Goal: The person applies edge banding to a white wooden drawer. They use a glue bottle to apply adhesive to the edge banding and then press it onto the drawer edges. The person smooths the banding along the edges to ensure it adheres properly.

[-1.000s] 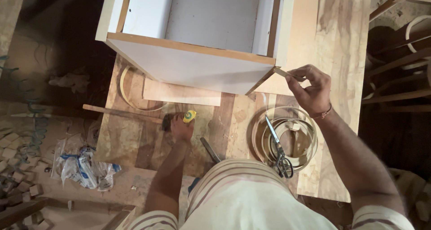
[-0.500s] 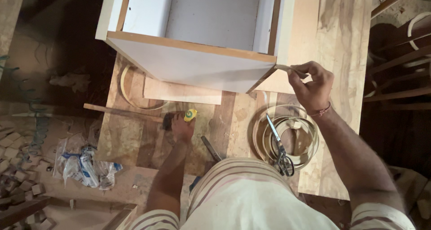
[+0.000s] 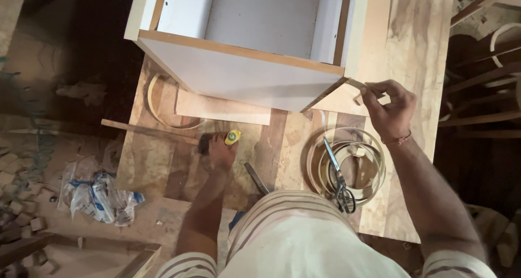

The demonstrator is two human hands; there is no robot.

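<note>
A white open box with bare wooden edges stands on a plywood worktable. My right hand pinches a thin pale edging strip right at the box's near right corner. My left hand rests on the tabletop below the box, fingers on a small tool with a yellow and green cap and a dark block beside it.
A coil of pale edging tape lies right of centre with scissors across it. Another loop of tape lies at the left by a thin wooden stick. A dark flat tool lies near my body. Crumpled plastic sits on the floor at left.
My right hand has shifted slightly right and up with the strip, staying at the box corner. My left hand has stayed on the yellow-capped tool.
</note>
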